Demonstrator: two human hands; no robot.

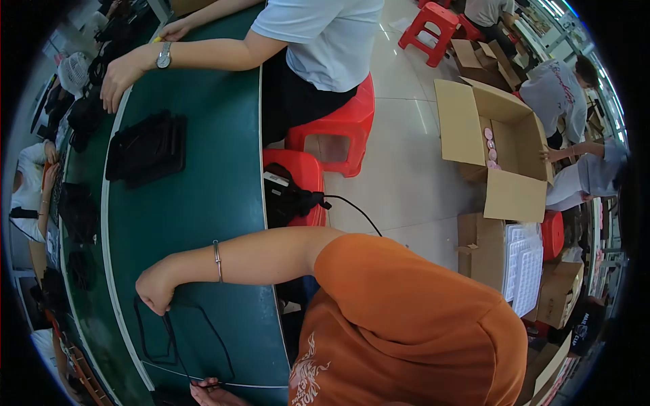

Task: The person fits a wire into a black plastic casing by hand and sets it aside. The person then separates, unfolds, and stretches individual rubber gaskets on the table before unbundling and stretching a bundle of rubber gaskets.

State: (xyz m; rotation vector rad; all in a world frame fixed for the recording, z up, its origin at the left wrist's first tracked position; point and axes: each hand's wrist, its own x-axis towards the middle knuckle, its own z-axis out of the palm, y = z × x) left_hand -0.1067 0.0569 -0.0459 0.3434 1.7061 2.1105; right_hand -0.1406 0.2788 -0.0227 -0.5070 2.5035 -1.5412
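A thin black cord (220, 338) lies in loose loops on the green table (203, 210), and I cannot make out its ends. My right hand (157, 285), with a metal bracelet on the wrist, is closed over the upper part of the loops. From there strands run toward me to my left hand (215, 394), which pinches the cord at the bottom edge of the view. Part of the left hand is cut off by the frame. A pale line (250, 386) crosses the table beside that hand.
A stack of black items (145, 150) sits farther along the table, near a co-worker's hand (125, 71). Beyond the table's rail runs a belt with black bundles (78, 210). Red stools (298, 169), one bearing a black bag (281, 193), and an open carton (508, 132) stand behind.
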